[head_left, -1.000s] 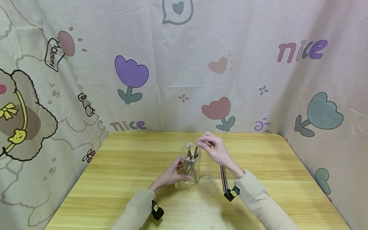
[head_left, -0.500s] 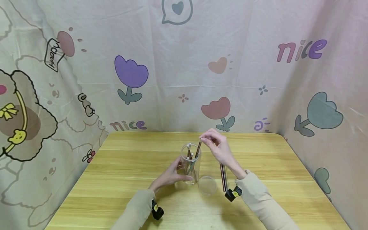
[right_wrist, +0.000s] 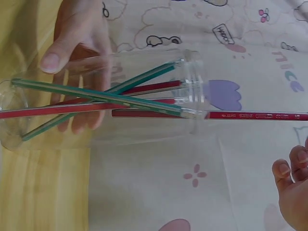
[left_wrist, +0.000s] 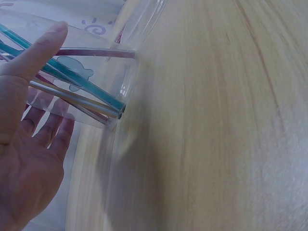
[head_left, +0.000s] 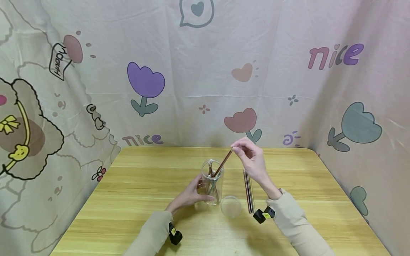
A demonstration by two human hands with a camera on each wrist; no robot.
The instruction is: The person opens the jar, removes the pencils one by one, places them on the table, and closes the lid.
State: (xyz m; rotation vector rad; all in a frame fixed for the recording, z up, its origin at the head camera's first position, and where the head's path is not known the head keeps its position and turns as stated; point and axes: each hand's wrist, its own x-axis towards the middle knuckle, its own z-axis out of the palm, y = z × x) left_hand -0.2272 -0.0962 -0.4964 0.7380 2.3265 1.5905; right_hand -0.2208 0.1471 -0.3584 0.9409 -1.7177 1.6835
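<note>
My left hand grips a clear round jar near its base, thumb in front and fingers behind. Inside the jar stand several red and green pencils, crossing one another; the left wrist view also has a gold-toned pencil among them. Up and to the right of the jar's mouth, my right hand pinches the top end of a red pencil. That pencil leans through the opening, its lower part still within the jar. White printing shows along its side.
A clear round lid lies on the wooden table just right of the jar. Right of the lid, several pencils lie side by side. A patterned curtain hangs behind the table and along its sides.
My right hand has moved up and to the right, drawing the red pencil partway out of the jar and tilting it. The left hand and jar have stayed put.
</note>
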